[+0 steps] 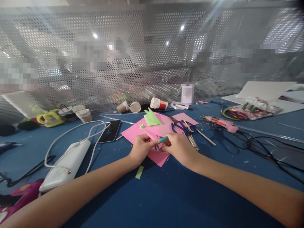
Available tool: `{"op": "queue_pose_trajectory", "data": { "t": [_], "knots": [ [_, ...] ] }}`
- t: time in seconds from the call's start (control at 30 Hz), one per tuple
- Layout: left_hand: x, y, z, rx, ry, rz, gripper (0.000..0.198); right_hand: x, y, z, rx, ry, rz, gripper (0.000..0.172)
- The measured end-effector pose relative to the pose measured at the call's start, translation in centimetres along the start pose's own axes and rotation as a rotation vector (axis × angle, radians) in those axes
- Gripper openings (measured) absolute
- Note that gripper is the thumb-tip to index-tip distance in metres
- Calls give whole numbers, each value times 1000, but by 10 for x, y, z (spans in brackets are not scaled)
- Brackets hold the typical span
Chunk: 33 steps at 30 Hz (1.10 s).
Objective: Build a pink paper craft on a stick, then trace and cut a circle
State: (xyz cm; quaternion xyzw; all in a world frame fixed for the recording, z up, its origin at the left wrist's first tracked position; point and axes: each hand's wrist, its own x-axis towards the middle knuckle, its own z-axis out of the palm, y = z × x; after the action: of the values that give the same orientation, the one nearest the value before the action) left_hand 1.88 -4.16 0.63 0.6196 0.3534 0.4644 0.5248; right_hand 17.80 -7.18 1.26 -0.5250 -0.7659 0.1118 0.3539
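My left hand (140,148) pinches a narrow piece of pink paper (152,134) between thumb and fingers. Close against it, my right hand (181,148) is closed around a small teal-handled tool (163,139) with grey metal parts; its exact kind is partly hidden by the fingers. Under both hands lie pink paper sheets (159,159). A folded light green paper (152,117) rests on them, and a small pale green star (142,126) shows just beyond my left hand. Dark blue-handled scissors (184,127) and thin wooden sticks (193,141) lie beyond my right hand.
Left are a phone (110,131), a white power bank (67,164) with a looped cable and a yellow-green object (50,118). Paper cups (158,103) lie by the perforated metal screen (142,63). A pink glue gun (223,123) with black cords is right. A green scrap (139,172) lies nearby.
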Motion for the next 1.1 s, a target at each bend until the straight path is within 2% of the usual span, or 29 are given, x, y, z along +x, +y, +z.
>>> {"op": "queue_pose_trajectory", "data": {
  "t": [0.2, 0.47, 0.7, 0.97, 1.1],
  "knots": [
    [5, -2, -2, -31, 28, 21, 29, 4, 0, -10, 311, -182, 52, 29],
    [7, -4, -1, -48, -11, -69, 36, 6, 8, -11, 655, -368, 177, 34],
    [10, -2, -6, 2, -8, 29, 41, 10, 14, -7, 951, -452, 278, 32],
    [16, -9, -15, -51, -164, 117, 36, 10, 30, 1, 1344, -505, 264, 34],
    [15, -10, -13, -110, -253, 114, 34, 8, 38, 11, 1414, -580, 295, 34]
  ]
}}
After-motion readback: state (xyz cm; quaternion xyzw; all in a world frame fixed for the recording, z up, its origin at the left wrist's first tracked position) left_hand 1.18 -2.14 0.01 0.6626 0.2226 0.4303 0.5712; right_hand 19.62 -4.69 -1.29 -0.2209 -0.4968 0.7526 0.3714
